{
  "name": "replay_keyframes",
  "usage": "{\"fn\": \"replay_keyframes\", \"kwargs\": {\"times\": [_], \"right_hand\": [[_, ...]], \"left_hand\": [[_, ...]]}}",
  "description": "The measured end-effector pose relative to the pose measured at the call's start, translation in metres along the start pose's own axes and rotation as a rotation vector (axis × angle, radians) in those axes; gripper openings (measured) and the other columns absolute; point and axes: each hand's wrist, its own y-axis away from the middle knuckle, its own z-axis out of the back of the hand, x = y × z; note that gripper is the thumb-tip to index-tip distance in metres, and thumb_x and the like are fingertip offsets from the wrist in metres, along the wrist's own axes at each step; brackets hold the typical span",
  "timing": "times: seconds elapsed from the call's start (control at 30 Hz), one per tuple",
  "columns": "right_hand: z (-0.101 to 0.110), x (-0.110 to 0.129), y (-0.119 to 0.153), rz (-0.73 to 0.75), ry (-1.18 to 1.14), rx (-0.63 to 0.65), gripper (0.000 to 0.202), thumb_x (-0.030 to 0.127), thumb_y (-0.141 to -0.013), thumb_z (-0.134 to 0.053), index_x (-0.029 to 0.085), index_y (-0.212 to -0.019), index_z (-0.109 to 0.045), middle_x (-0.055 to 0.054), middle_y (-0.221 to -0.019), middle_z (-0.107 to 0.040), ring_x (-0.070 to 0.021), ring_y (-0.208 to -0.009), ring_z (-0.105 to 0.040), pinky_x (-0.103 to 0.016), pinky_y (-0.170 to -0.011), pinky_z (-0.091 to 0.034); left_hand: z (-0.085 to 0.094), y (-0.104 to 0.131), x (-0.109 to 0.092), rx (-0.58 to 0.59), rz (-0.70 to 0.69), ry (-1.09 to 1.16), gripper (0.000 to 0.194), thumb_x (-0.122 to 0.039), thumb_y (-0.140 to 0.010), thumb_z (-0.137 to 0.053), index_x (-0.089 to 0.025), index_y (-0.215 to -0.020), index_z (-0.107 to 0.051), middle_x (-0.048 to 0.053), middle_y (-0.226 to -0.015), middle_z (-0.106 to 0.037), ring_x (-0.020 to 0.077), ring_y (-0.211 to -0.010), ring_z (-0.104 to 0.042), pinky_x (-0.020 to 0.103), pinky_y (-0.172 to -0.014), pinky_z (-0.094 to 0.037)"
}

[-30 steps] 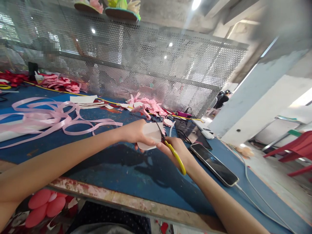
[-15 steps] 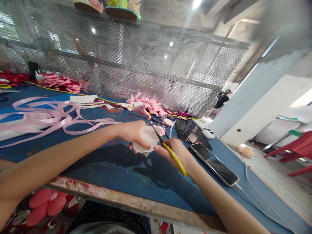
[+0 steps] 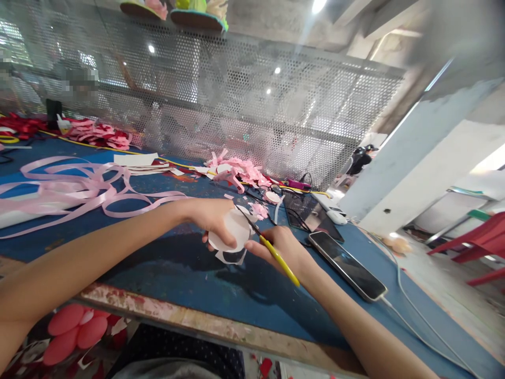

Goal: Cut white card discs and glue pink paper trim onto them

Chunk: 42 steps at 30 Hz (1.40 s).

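My left hand [image 3: 216, 221] is closed on a rounded piece of white paper [image 3: 235, 227], thumb on top and fingers underneath. A thin curled offcut [image 3: 232, 258] hangs from its lower edge. My right hand [image 3: 282, 247] grips a pair of scissors [image 3: 281, 260] with yellow handles and dark blades. The blades point up and left across the right edge of the paper. Both hands are above the blue tabletop [image 3: 169, 273]. Whether the blades are fully together is hard to make out.
Pink ribbon [image 3: 94, 192] lies in loops at the left. Behind the hands are pink scraps [image 3: 244, 171] and white paper sheets [image 3: 136, 159]. A smartphone [image 3: 347, 266] on a white cable and a dark tablet [image 3: 311, 213] lie to the right. A perforated metal screen [image 3: 236, 100] stands behind.
The paper has shifted slightly left in my left hand and looks rounder. The offcut now hangs lower beneath it. The scissors have turned a little and moved slightly left with my right hand.
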Motion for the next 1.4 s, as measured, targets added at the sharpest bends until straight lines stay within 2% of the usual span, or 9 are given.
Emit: {"fn": "replay_keyframes", "kwargs": {"times": [0.13,0.23,0.37,0.5,0.57,0.63,0.77,1.13,1.4], "right_hand": [[-0.002,0.001,0.0,0.066,0.022,-0.019,0.054,0.067,-0.073,-0.044,0.019,-0.05,-0.034,0.005,-0.045,-0.029,-0.0078,-0.046,-0.021,-0.025,-0.045,-0.016],[-0.001,0.001,-0.002,0.056,0.013,-0.059,0.053,0.065,-0.076,-0.043,0.019,-0.05,-0.035,0.005,-0.044,-0.031,-0.0081,-0.046,-0.022,-0.024,-0.045,-0.017],[0.001,-0.002,-0.003,0.015,-0.064,-0.173,0.058,0.07,-0.077,-0.034,0.019,-0.05,-0.035,0.004,-0.045,-0.033,-0.0083,-0.047,-0.024,-0.024,-0.044,-0.018],[0.0,-0.002,-0.002,0.006,-0.172,-0.26,0.06,0.074,-0.076,-0.029,0.02,-0.051,-0.035,0.002,-0.045,-0.036,-0.0093,-0.046,-0.031,-0.023,-0.044,-0.022],[0.0,-0.003,-0.002,0.006,-0.226,-0.216,0.06,0.073,-0.077,-0.027,0.02,-0.051,-0.038,0.002,-0.045,-0.039,-0.0102,-0.046,-0.035,-0.024,-0.045,-0.025],[0.002,-0.004,-0.002,0.008,-0.247,-0.155,0.06,0.073,-0.076,-0.027,0.02,-0.051,-0.04,0.001,-0.046,-0.041,-0.0107,-0.046,-0.037,-0.024,-0.045,-0.027],[0.006,-0.005,-0.002,-0.002,-0.184,-0.101,0.062,0.077,-0.072,-0.028,0.02,-0.05,-0.037,0.002,-0.047,-0.039,-0.0099,-0.045,-0.035,-0.024,-0.044,-0.026],[-0.002,-0.001,0.001,0.005,-0.133,-0.179,0.062,0.075,-0.077,-0.021,0.021,-0.049,-0.028,0.003,-0.047,-0.027,-0.0081,-0.047,-0.023,-0.023,-0.042,-0.019],[-0.001,0.001,0.001,-0.052,-0.097,-0.128,0.064,0.076,-0.077,-0.016,0.021,-0.046,-0.028,0.002,-0.044,-0.028,-0.0087,-0.044,-0.025,-0.025,-0.042,-0.021]], "left_hand": [[0.002,-0.001,0.001,0.094,0.061,-0.01,0.02,-0.021,-0.061,-0.066,-0.014,-0.08,-0.065,-0.001,-0.059,-0.063,0.0145,-0.045,-0.06,0.019,-0.035,-0.044],[0.004,-0.005,0.005,0.052,0.057,0.001,0.021,-0.025,-0.063,-0.068,-0.013,-0.08,-0.065,-0.001,-0.058,-0.06,0.0126,-0.045,-0.058,0.018,-0.038,-0.043],[0.0,-0.018,0.013,-0.174,-0.02,0.266,0.03,-0.035,-0.064,-0.071,-0.012,-0.083,-0.066,0.001,-0.064,-0.062,0.0104,-0.053,-0.057,0.018,-0.046,-0.043],[-0.021,-0.031,0.018,-0.385,-0.152,0.659,0.039,-0.038,-0.066,-0.071,-0.016,-0.098,-0.064,0.005,-0.088,-0.067,0.0143,-0.072,-0.063,0.022,-0.055,-0.05],[-0.031,-0.032,0.017,-0.489,-0.196,0.651,0.037,-0.039,-0.069,-0.069,-0.015,-0.097,-0.063,0.006,-0.085,-0.067,0.0157,-0.069,-0.064,0.023,-0.051,-0.05],[-0.036,-0.03,0.014,-0.534,-0.219,0.527,0.032,-0.039,-0.072,-0.066,-0.013,-0.09,-0.064,0.005,-0.073,-0.067,0.0153,-0.058,-0.063,0.022,-0.044,-0.048],[-0.029,-0.021,0.007,-0.484,-0.213,0.342,0.025,-0.035,-0.074,-0.064,-0.012,-0.082,-0.063,0.003,-0.06,-0.064,0.0148,-0.05,-0.062,0.019,-0.037,-0.045],[-0.017,-0.019,0.009,-0.41,-0.164,0.284,0.02,-0.031,-0.073,-0.064,-0.011,-0.079,-0.062,0.002,-0.059,-0.065,0.0111,-0.042,-0.059,0.017,-0.036,-0.044],[-0.009,-0.014,0.004,-0.353,-0.094,0.236,0.021,-0.029,-0.071,-0.064,-0.009,-0.078,-0.062,0.003,-0.057,-0.063,0.0123,-0.042,-0.059,0.017,-0.036,-0.042]]}}
